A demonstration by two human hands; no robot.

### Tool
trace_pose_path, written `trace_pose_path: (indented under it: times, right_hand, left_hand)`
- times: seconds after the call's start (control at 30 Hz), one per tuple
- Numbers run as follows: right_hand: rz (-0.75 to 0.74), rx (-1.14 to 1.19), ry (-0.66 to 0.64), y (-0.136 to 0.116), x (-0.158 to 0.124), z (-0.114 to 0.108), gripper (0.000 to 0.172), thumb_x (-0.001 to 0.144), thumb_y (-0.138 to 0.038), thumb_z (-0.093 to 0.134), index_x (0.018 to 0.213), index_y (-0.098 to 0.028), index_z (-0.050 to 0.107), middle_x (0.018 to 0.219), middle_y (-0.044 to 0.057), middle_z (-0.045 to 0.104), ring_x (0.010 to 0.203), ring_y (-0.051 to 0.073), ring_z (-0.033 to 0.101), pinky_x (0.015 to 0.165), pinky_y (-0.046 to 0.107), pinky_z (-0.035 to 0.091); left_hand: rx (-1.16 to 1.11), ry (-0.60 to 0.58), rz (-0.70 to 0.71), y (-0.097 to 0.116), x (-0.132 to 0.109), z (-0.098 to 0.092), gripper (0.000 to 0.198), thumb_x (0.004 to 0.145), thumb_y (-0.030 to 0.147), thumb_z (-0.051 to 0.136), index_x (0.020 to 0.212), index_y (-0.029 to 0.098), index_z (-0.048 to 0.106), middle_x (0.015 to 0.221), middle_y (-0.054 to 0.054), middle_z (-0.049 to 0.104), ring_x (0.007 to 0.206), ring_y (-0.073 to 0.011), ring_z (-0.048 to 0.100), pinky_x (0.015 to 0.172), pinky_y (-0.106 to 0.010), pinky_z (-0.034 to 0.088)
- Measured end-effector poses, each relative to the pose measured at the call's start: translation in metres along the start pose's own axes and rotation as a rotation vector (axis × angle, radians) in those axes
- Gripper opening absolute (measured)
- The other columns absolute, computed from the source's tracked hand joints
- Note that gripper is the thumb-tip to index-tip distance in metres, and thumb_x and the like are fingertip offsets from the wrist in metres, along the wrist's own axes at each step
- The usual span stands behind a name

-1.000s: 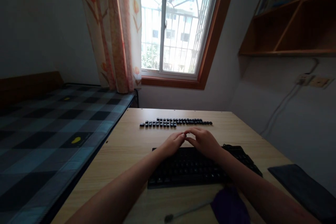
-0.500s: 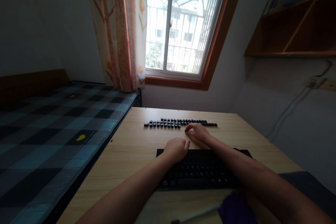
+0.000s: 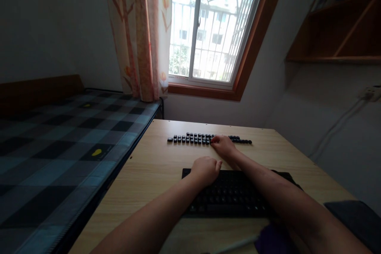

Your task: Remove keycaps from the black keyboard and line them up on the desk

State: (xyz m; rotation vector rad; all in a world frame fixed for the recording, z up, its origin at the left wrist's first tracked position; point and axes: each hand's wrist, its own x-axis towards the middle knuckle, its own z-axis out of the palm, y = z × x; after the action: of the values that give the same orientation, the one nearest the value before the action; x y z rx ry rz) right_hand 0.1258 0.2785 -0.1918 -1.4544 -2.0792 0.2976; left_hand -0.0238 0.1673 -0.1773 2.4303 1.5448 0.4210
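A black keyboard (image 3: 229,198) lies on the wooden table in front of me. Beyond it, several small black keycaps (image 3: 192,140) stand in rows. My right hand (image 3: 223,145) reaches to the front row and pinches a dark keycap at its right end, beside the other caps; the fingers hide most of it. Over the keyboard's upper left edge rests my left hand (image 3: 207,170), its fingers curled closed with the thumb toward the right. Whatever may be inside the left hand is hidden.
The pale wooden table (image 3: 149,174) runs toward the window wall. A purple cloth (image 3: 270,240) and a blurred light rod (image 3: 238,245) lie at the near edge. A dark pad (image 3: 354,218) sits at right. A bed with a checked cover (image 3: 74,147) adjoins the left side.
My right hand has carried the keycap a little farther away, up to the end of the front row. My left hand stays closed over the keyboard. The view has shifted slightly.
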Motion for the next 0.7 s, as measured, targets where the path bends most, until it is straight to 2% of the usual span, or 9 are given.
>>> trace_pose_path:
  times: [0.13, 0.23, 0.3, 0.37, 0.47, 0.5, 0.57, 0.63, 0.7]
  right_hand:
    - [-0.056, 0.010, 0.049, -0.009, -0.005, -0.018, 0.013, 0.081, -0.025, 0.066, 0.083, -0.017, 0.076, 0.087, 0.008, 0.074, 0.084, 0.022, 0.067, 0.080, 0.030, 0.047]
    - [-0.078, 0.039, 0.141, -0.017, -0.019, -0.047, 0.035, 0.095, -0.037, 0.047, 0.085, -0.017, 0.074, 0.093, 0.011, 0.072, 0.093, 0.024, 0.065, 0.086, 0.033, 0.046]
    - [-0.053, 0.144, 0.208, -0.021, -0.036, -0.072, 0.054, 0.100, -0.045, 0.032, 0.085, -0.017, 0.075, 0.093, 0.011, 0.072, 0.094, 0.024, 0.064, 0.085, 0.035, 0.047]
    - [0.006, 0.275, 0.176, -0.024, -0.059, -0.099, 0.067, 0.099, -0.056, 0.025, 0.080, -0.018, 0.076, 0.083, 0.009, 0.071, 0.084, 0.022, 0.065, 0.078, 0.034, 0.049]
    - [0.156, 0.428, 0.001, -0.024, -0.100, -0.132, 0.077, 0.095, -0.069, 0.021, 0.084, -0.015, 0.075, 0.052, 0.004, 0.059, 0.049, 0.016, 0.055, 0.052, 0.028, 0.044]
    - [0.215, 0.481, -0.052, -0.023, -0.113, -0.140, 0.077, 0.093, -0.071, 0.023, 0.089, -0.014, 0.074, 0.048, 0.003, 0.056, 0.042, 0.014, 0.051, 0.046, 0.026, 0.040]
    - [0.310, 0.594, -0.117, -0.019, -0.137, -0.149, 0.071, 0.089, -0.073, 0.033, 0.100, -0.014, 0.071, 0.056, 0.002, 0.061, 0.039, 0.013, 0.052, 0.041, 0.024, 0.038]
    - [0.374, 0.702, -0.129, -0.014, -0.154, -0.151, 0.060, 0.085, -0.070, 0.047, 0.105, -0.017, 0.066, 0.072, 0.003, 0.066, 0.044, 0.012, 0.057, 0.042, 0.023, 0.043]
    - [0.413, 0.795, -0.125, -0.008, -0.166, -0.146, 0.048, 0.082, -0.062, 0.058, 0.103, -0.019, 0.062, 0.081, 0.001, 0.065, 0.048, 0.012, 0.059, 0.044, 0.024, 0.047]
  left_hand:
    - [0.019, -0.013, 0.001, 0.001, -0.001, -0.002, 0.058, 0.097, 0.047, 0.026, 0.086, 0.015, 0.074, 0.092, -0.015, 0.073, 0.087, -0.0291, 0.067, 0.077, -0.039, 0.049]
    - [0.035, -0.015, 0.013, 0.002, 0.000, -0.003, 0.058, 0.097, 0.046, 0.026, 0.087, 0.015, 0.074, 0.092, -0.015, 0.073, 0.088, -0.0299, 0.067, 0.077, -0.040, 0.049]
    - [0.041, -0.022, 0.021, 0.002, 0.001, -0.003, 0.059, 0.098, 0.046, 0.025, 0.087, 0.015, 0.074, 0.092, -0.016, 0.073, 0.089, -0.0302, 0.067, 0.077, -0.041, 0.049]
    - [0.046, -0.032, 0.025, 0.002, 0.001, -0.004, 0.058, 0.098, 0.046, 0.025, 0.087, 0.016, 0.074, 0.092, -0.015, 0.072, 0.088, -0.0300, 0.067, 0.077, -0.041, 0.049]
    - [0.058, -0.039, 0.035, 0.001, 0.003, -0.004, 0.057, 0.098, 0.046, 0.026, 0.085, 0.017, 0.073, 0.093, -0.014, 0.072, 0.087, -0.0292, 0.066, 0.077, -0.041, 0.048]
    - [0.065, -0.039, 0.039, 0.001, 0.004, -0.004, 0.058, 0.098, 0.046, 0.025, 0.085, 0.017, 0.073, 0.093, -0.014, 0.072, 0.087, -0.0290, 0.066, 0.077, -0.040, 0.048]
    - [0.078, -0.037, 0.043, 0.000, 0.005, -0.003, 0.058, 0.099, 0.047, 0.025, 0.084, 0.017, 0.072, 0.093, -0.014, 0.072, 0.087, -0.0283, 0.066, 0.077, -0.040, 0.048]
    - [0.088, -0.032, 0.040, 0.000, 0.006, -0.003, 0.058, 0.099, 0.047, 0.025, 0.083, 0.017, 0.072, 0.093, -0.013, 0.072, 0.087, -0.0272, 0.066, 0.078, -0.039, 0.048]
    - [0.093, -0.029, 0.036, 0.000, 0.007, -0.003, 0.058, 0.099, 0.047, 0.024, 0.083, 0.017, 0.071, 0.093, -0.013, 0.072, 0.087, -0.0261, 0.065, 0.078, -0.037, 0.048]
